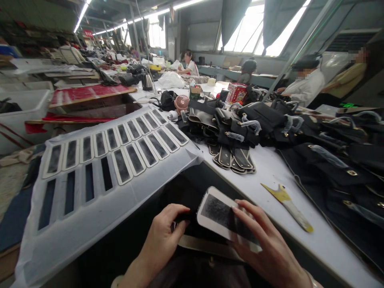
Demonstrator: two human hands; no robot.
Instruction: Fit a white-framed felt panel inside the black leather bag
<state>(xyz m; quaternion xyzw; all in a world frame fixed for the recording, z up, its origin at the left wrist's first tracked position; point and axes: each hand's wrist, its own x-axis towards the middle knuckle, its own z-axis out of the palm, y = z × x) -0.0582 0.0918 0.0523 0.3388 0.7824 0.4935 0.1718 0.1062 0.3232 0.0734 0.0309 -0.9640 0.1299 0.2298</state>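
Observation:
My right hand (264, 236) holds a flat, rounded pale panel (217, 208) with a dark rectangular middle, fingers on top and the near end partly covered. To its left, my left hand (166, 230) is closed, thumb against forefinger, on the edge of a black bag (207, 262) in my lap. A pale flap edge and a small metal stud show on that bag; the rest of it is too dark to make out. Similar pale-rimmed panels (122, 166) lie in two rows on a white sheet (132, 200) to the left, where several bare dark strips show in the front row.
A yellow-and-white scraper-like tool (289, 208) lies on the white table (264, 168) at right. Black bags (267, 116) with wrapped handles are piled behind it, with stacked dark tabs (234, 158) in front. A pink fan (181, 103) stands further back. Other people sit in the background.

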